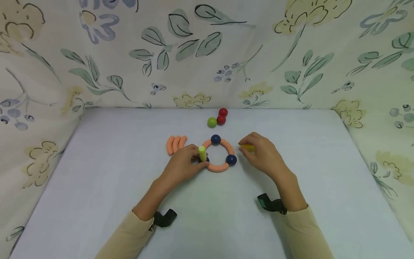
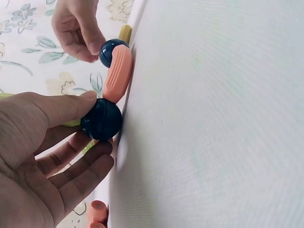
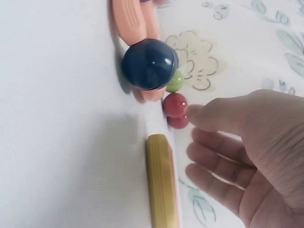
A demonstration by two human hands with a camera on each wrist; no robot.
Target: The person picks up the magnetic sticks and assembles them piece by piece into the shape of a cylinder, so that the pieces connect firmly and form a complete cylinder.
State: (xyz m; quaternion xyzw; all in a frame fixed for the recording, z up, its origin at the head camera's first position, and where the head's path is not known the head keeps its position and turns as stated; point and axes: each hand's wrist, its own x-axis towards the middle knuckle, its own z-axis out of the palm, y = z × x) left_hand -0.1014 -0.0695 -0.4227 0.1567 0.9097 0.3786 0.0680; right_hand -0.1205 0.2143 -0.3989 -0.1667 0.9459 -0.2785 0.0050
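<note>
Three navy balls (image 1: 231, 159) and three curved peach pieces (image 1: 218, 168) form a ring on the table. My left hand (image 1: 185, 162) is at the ring's left side, with thumb and fingers round one navy ball (image 2: 102, 119). From that ball a yellow-green stick (image 1: 202, 153) stands up, partly hidden behind the thumb in the left wrist view. To the right of the ring is my right hand (image 1: 261, 153), thumb and fingers apart with nothing between them. Beside it a yellow stick (image 3: 160, 183) lies on the table, partly covered by the hand in the head view.
Several loose curved peach pieces (image 1: 175, 144) lie side by side left of the ring. Behind the ring sit one green ball (image 1: 211, 122) and two red balls (image 1: 221, 119). The white table (image 1: 129, 133) ends at a floral cloth (image 1: 194, 79) at the back.
</note>
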